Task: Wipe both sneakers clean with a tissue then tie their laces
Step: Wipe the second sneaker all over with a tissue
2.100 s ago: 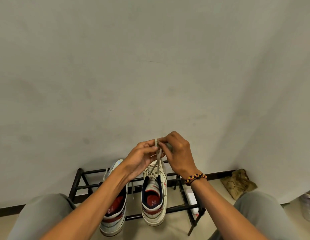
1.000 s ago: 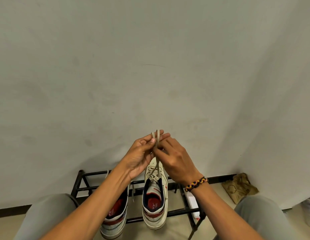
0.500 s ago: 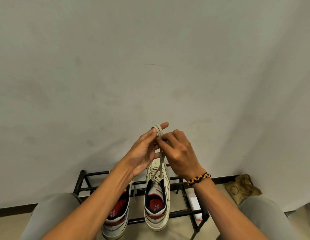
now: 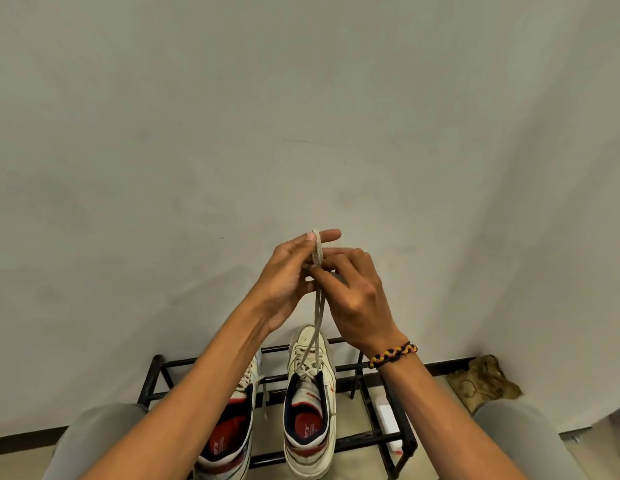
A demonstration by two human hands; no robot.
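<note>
up above the black metal-bar shoe rack (image 4: 339, 445), both hands meet in front of the pale grey wall (image 4: 301, 116). the left hand (image 4: 288, 282) has its forefinger stretched out to the right, with the flat beige shoelace (image 4: 317, 251) looped over that finger and its thumb pressed against the loop. the right hand (image 4: 353, 292), wearing a braided black, yellow and red wristband (image 4: 393, 355), pinches the same lace just below the loop, its fingers curled together. two strands of the lace run down taut from the hands to the right cream leather sneaker with navy collar and red insole (image 4: 310, 403), which sits toe-away on the rack. just left of it, partly hidden by the left forearm, stands the matching left cream sneaker (image 4: 232, 431), its laces hanging loose. a crumpled tan cloth bag (image 4: 485, 379) lies on the floor at far right, by the wall.
</note>
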